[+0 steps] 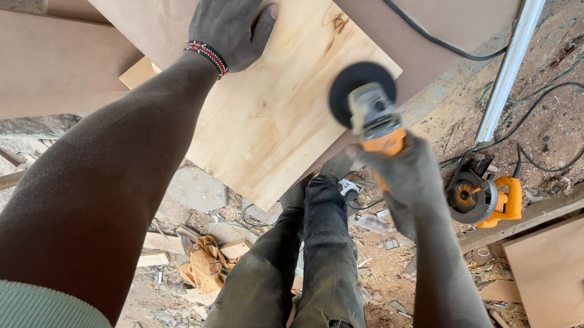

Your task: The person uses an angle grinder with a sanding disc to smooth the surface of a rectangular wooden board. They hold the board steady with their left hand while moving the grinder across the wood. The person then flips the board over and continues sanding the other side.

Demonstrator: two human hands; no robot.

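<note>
your left hand (pixel 231 15) lies flat, fingers spread, on the plywood (pixel 275 107), which juts past the brown boards (pixel 36 60). your right hand (pixel 402 176) is clamped on the grinder (pixel 372 111), its disc over the plywood's right edge. on the floor: a saw (pixel 484 198), cable (pixel 559 122), offcuts (pixel 551 271), and a rag (pixel 204 265).

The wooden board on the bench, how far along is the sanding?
Hard to tell what is done: the board looks pale and even, with a dark knot mark near its far edge. In hand: the left hand lies flat on the board, and the right hand holds the orange grinder with its disc over the board's right edge. Whether the disc touches is unclear.
</note>
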